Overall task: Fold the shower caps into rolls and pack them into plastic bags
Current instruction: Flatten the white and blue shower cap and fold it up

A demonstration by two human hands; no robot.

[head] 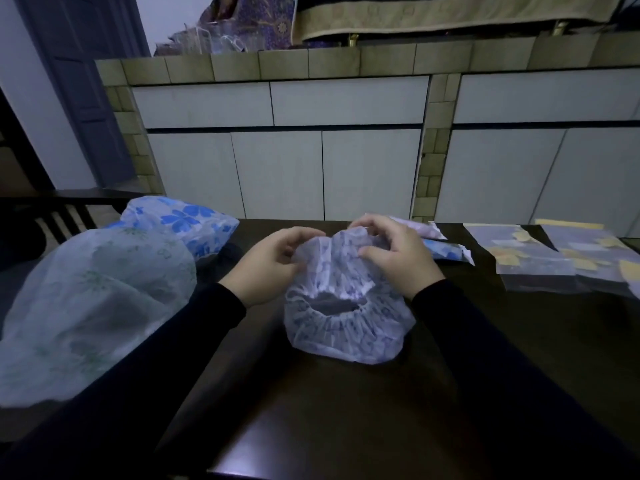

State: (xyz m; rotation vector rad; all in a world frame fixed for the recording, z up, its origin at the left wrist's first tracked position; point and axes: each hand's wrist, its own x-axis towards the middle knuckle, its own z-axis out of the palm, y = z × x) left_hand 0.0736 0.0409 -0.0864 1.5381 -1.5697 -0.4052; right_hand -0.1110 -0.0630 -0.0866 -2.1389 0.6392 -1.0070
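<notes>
A pale shower cap with a faint purple print [346, 320] sits on the dark table [346, 410], its elastic opening facing me. My left hand [270, 265] pinches the cap's upper left edge. My right hand [391, 251] grips the bunched top of the same cap. Flat plastic bags with yellow patches [540, 258] lie at the right of the table. A packed blue-flowered bag [446, 251] lies just behind my right hand.
A pile of loose shower caps lies at the left: a greenish one [93, 306] in front and a blue-flowered one [183, 220] behind. White cabinet doors [277, 168] stand beyond the table's far edge. A dark chair [52, 213] is at the far left.
</notes>
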